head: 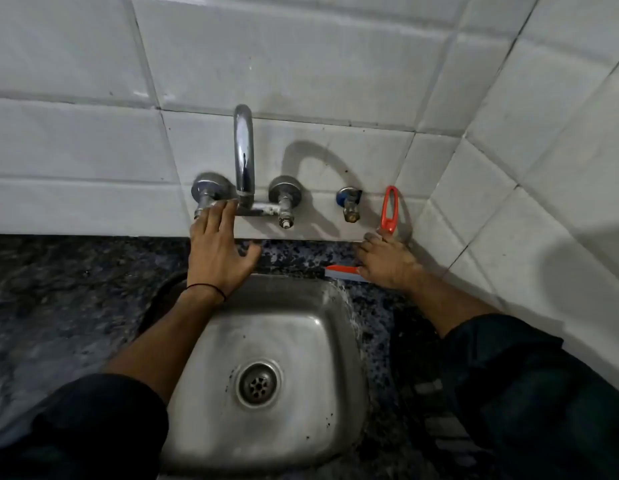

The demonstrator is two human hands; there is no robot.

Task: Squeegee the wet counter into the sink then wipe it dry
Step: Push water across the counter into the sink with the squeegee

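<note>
- Left hand (216, 251): fingers straight, thumb spread, tips at the tap handle (207, 195); I hold it clear of the stroke.
- Sink (303, 306): I direct the water here.
- Squeegee (390, 207) stands in the back right corner of the counter (377, 306); right hand (384, 259) fingers wrap its neck. I press the blade flat and pull leftward.

White glossy rectangular wall tiles (301, 46), corner at right; chrome gooseneck wall tap (244, 150) casts hard shadow (315, 157) rightward. Dim light.

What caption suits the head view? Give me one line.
Left hand reaches the tap's left valve; right hand holds an orange squeegee on the counter beside the sink.
</note>
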